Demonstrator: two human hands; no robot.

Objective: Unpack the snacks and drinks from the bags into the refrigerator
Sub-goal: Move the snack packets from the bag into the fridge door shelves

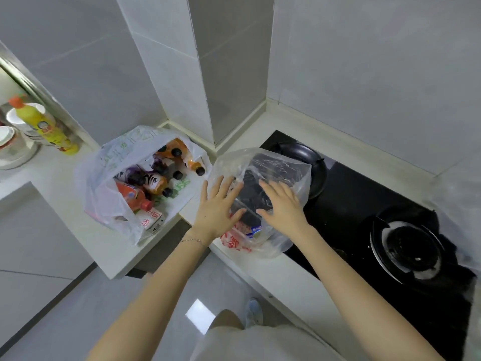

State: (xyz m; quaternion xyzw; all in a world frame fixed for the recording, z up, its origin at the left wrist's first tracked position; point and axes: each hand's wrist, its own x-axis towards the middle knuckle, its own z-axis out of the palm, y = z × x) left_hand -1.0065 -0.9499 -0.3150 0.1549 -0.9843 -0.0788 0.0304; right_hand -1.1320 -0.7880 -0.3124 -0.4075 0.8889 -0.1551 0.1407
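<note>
My left hand (217, 204) and right hand (282, 205), both flat with fingers spread and gripping nothing, press the sides of the clear snack bag (285, 165) on the desk (104, 247) so I can open it wide (the drinks bag (104, 188) sits just beside, full of bottles).

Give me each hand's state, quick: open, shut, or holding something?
Left hand: open, against the clear bag, gripping nothing.
Right hand: open, flat on the same bag.

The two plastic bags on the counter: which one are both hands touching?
The clear bag beside the stove: left hand and right hand rest on it. The white printed bag, full of bottles, is untouched.
</note>
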